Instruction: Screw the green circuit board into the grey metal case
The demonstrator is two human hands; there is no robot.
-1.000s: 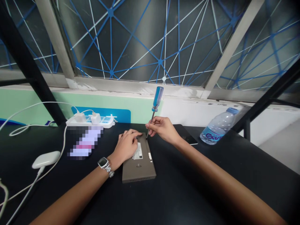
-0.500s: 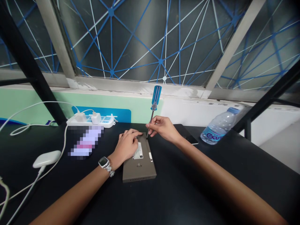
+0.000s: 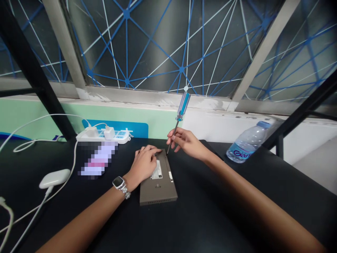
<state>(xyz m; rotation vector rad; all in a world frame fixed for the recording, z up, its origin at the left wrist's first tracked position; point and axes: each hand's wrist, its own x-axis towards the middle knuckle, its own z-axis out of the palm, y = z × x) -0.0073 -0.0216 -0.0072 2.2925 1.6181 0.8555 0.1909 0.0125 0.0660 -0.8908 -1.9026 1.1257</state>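
Note:
A flat grey-brown box-shaped device (image 3: 158, 193) lies on the black table, with a white label and vent slots along its near edge. Across its upper left part rests my left hand (image 3: 144, 163), fingers stretched out flat and a watch on the wrist. My right hand (image 3: 185, 142) pinches the metal shaft of a screwdriver (image 3: 183, 107) that has a clear and blue handle. The screwdriver leans to the right, handle up, its tip at the device's far right corner. Whether the tip sits in a screw is too small to tell.
A white power strip (image 3: 121, 135) with plugged chargers stands at the back left, beside a blurred-out patch (image 3: 98, 160). A white charging case (image 3: 54, 178) and cables lie to the left. At right is a water bottle (image 3: 246, 144); a dark flat object (image 3: 209, 146) lies behind my right forearm.
The screwdriver has tilted further to the right, and my right hand has shifted slightly right with its fingers rearranged on the shaft. My left hand stays on the device.

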